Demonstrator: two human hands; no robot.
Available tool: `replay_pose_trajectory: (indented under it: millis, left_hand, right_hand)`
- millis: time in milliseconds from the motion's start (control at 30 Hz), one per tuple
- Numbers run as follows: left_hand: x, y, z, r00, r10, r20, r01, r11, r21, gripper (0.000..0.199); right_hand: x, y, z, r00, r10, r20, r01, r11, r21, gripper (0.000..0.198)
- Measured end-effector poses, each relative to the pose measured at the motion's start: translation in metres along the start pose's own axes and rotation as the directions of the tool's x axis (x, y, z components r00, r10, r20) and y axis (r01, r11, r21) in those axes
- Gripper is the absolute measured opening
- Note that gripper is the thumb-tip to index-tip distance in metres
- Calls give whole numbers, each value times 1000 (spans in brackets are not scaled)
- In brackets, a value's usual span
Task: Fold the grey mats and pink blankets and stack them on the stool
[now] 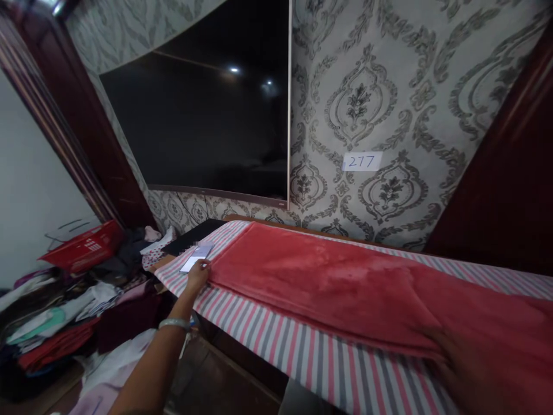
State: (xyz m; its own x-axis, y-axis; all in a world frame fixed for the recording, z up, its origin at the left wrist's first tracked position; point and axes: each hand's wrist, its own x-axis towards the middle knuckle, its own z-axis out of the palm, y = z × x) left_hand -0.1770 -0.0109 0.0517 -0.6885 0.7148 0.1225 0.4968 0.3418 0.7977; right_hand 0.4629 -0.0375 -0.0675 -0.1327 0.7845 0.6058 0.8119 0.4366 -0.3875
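Observation:
A folded red plush blanket (315,271) lies lengthwise over a cloth with pink, grey and white stripes (276,340). At the blanket's near left corner, my left hand (199,274) has its fingers closed on the edge. A bracelet circles that wrist. Just beyond these fingers, a phone with a lit screen (196,257) rests on the striped cloth, partly covered by the hand. My right hand (458,357) is at the blanket's front edge on the right, dark and blurred. Its fingers reach over the red fabric, but their grip is not clear.
Piles of clothes (86,311) spread across the left side, with a red bag (86,248) on them. A large dark television (216,104) hangs on the patterned wall behind. A paper marked 277 (362,161) is stuck there. A black flat object (194,235) lies behind the phone.

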Motion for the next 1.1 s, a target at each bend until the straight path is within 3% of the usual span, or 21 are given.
replay_pose_trajectory:
  millis: [100,200,300,367,433,500,600,633,733,767,800,833,900,1000,1100]
  left_hand:
    - [3,4,-13,997,48,-58,-45,998,48,18]
    - [-2,3,-24,993,86,-83,-76,991,111,13]
    - [-10,-2,-29,993,118,-22,-109,964,243,9]
    - [-11,-3,-28,980,196,18,-185,885,428,15]
    - [-13,6,-22,933,360,-3,-289,753,591,28]
    - [-24,28,-4,837,548,-10,-429,667,609,38]
    - [-77,78,50,635,753,170,-760,571,310,39]
    - [-106,95,73,535,808,246,-845,509,163,39]
    - [-206,134,142,119,875,469,-952,235,-197,59]
    - [-237,142,162,31,866,499,-946,186,-265,67]
    - [-262,148,179,3,860,510,-943,172,-285,66]
    - [-282,151,193,4,855,518,-941,178,-288,63]
    - [-304,153,215,72,848,525,-939,236,-252,49]
    - [-304,145,237,176,858,482,-923,314,-222,43]
    - [-294,134,245,211,901,378,-908,324,-266,48]
  right_hand:
    - [7,-14,-9,999,33,-44,-32,999,4,37]
    - [7,-28,-12,997,-14,-75,14,1000,2,38]
    - [-4,-37,-6,999,-50,-19,50,999,10,39]
    - [-13,-41,-2,999,-30,33,29,1000,10,41]
    - [-20,-46,0,999,-8,39,8,1000,9,43]
    - [-21,-54,-1,1000,10,10,-10,1000,27,45]
    - [-11,-67,-7,999,36,-4,-36,996,82,48]
    - [-7,-72,-9,999,48,-6,-48,994,97,47]
    - [7,-85,-16,996,88,-13,-86,988,128,45]
    - [10,-89,-18,995,99,-18,-95,986,134,45]
    - [13,-93,-21,994,106,-24,-102,985,136,45]
    - [14,-96,-23,993,112,-29,-107,985,132,45]
    - [13,-100,-28,993,116,-31,-112,988,107,42]
    - [0,-95,-36,992,123,-39,-121,991,58,37]
    - [-23,-81,-42,979,178,-102,-176,984,25,44]
